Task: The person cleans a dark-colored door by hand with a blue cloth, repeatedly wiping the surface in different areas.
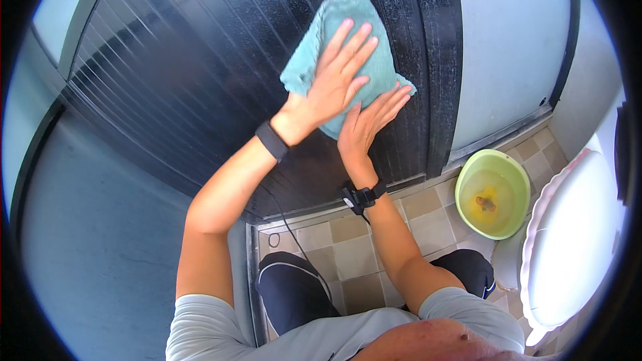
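A teal cleaning cloth (364, 17) lies spread against a dark, ribbed door panel (200, 80) with whitish spots and streaks on it. My left hand (334, 77) rests flat on the cloth's middle, fingers stretched upward and slightly apart. Lower and to the right, my right hand (371, 120) presses on the cloth's lower right part, its fingers extended toward the corner. Neither hand is wrapped round the cloth. Black bands sit on both wrists, and a thin dark cable hangs near the right one.
A light green basin (495, 194) holding water, with a yellow and brown patch at its bottom, stands on the tiled floor (354, 254) at right. Beside it is a white scalloped-edged basin or sink (575, 241). Pale panels (518, 47) flank the dark door, and a metal track runs below.
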A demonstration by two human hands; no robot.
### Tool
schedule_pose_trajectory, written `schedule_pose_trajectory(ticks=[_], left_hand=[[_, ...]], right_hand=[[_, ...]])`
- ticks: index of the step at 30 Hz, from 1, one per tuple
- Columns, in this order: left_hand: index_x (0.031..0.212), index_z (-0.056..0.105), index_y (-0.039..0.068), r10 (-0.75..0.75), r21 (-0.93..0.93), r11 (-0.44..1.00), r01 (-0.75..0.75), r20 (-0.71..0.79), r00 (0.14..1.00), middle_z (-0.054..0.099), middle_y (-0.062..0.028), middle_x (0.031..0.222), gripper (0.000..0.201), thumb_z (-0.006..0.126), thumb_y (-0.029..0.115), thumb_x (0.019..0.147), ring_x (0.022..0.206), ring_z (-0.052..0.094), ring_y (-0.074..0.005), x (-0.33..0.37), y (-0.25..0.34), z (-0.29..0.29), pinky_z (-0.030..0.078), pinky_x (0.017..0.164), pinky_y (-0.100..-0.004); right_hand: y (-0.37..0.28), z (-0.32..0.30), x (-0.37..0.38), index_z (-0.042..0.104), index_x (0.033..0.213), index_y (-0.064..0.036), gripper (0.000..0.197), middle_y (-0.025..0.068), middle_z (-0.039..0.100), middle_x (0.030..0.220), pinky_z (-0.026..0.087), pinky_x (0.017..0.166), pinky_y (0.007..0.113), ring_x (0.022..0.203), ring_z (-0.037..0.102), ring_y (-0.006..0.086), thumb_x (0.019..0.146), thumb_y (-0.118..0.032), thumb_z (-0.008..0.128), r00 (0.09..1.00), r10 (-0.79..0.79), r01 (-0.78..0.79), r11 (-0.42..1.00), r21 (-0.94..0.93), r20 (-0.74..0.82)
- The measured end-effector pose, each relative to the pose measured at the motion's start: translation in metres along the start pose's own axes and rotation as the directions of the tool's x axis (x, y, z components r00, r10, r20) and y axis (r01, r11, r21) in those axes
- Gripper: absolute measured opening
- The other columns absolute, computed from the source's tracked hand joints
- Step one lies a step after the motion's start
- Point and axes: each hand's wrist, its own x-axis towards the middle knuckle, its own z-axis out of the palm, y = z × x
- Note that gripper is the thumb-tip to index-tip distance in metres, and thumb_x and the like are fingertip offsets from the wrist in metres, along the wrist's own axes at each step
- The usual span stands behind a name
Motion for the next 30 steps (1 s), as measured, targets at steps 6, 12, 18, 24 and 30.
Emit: schedule_pose_trajectory(ticks=[6, 12, 18, 24, 30], left_hand=[[0.139, 0.040, 0.014, 0.037, 0.238, 0.971, 0.024, -0.248, 0.968, 0.032, -0.0097, 0.148, 0.053, 0.053, 0.026, 0.089, 0.138, 0.022, -0.0323, 0.051, -0.033, -0.023, 0.018, 0.108, -0.0537], [0.140, 0.038, 0.010, -0.036, 0.131, 0.989, 0.067, -0.227, 0.973, 0.028, -0.0116, 0.149, 0.058, 0.056, 0.023, 0.086, 0.139, 0.020, -0.0362, 0.037, -0.024, -0.006, 0.019, 0.107, -0.0571], [0.140, 0.038, 0.010, 0.015, -0.007, 1.000, -0.015, -0.003, 1.000, 0.029, -0.0089, 0.149, 0.063, 0.061, 0.016, 0.081, 0.140, 0.019, -0.0328, -0.001, -0.004, 0.009, 0.017, 0.112, -0.0496], [0.137, 0.042, 0.012, 0.049, 0.151, 0.988, -0.018, -0.203, 0.978, 0.032, -0.0109, 0.147, 0.061, 0.064, 0.017, 0.080, 0.137, 0.022, -0.0357, 0.037, -0.039, -0.016, 0.021, 0.109, -0.0521], [0.140, 0.040, 0.017, -0.003, 0.241, 0.968, 0.072, -0.273, 0.962, 0.032, -0.0096, 0.148, 0.057, 0.057, 0.028, 0.086, 0.137, 0.024, -0.0329, 0.045, -0.028, -0.021, 0.012, 0.109, -0.0509]], right_hand=[[-0.017, -0.006, 0.034, 0.002, 0.144, 0.0078, 0.071, 0.0295, -0.005, 0.150, 0.000, 0.111, 0.052, 0.139, -0.005, 0.0453, 0.096, -0.030, 0.039, 0.997, -0.079, 0.077, 0.994, 0.079, 0.025], [-0.015, -0.005, 0.031, 0.002, 0.144, 0.0071, 0.072, 0.0296, -0.005, 0.150, 0.000, 0.111, 0.052, 0.139, -0.005, 0.0448, 0.096, -0.030, 0.040, 1.000, 0.014, -0.015, 0.998, 0.055, 0.023], [0.006, 0.006, -0.010, 0.006, 0.142, 0.0120, 0.078, 0.0328, -0.003, 0.149, 0.004, 0.111, 0.053, 0.139, -0.002, 0.0461, 0.087, -0.020, 0.051, 1.000, 0.025, -0.025, 0.999, 0.027, 0.000], [-0.012, -0.002, 0.004, 0.001, 0.144, 0.0065, 0.073, 0.0305, -0.008, 0.150, -0.001, 0.111, 0.053, 0.138, -0.007, 0.0465, 0.096, -0.030, 0.041, 0.999, 0.011, -0.015, 0.991, 0.136, 0.035], [-0.025, -0.008, 0.019, 0.002, 0.144, 0.0068, 0.072, 0.0313, -0.007, 0.149, 0.000, 0.111, 0.053, 0.138, -0.006, 0.0463, 0.095, -0.027, 0.043, 0.999, -0.015, 0.010, 0.992, 0.122, 0.045]])
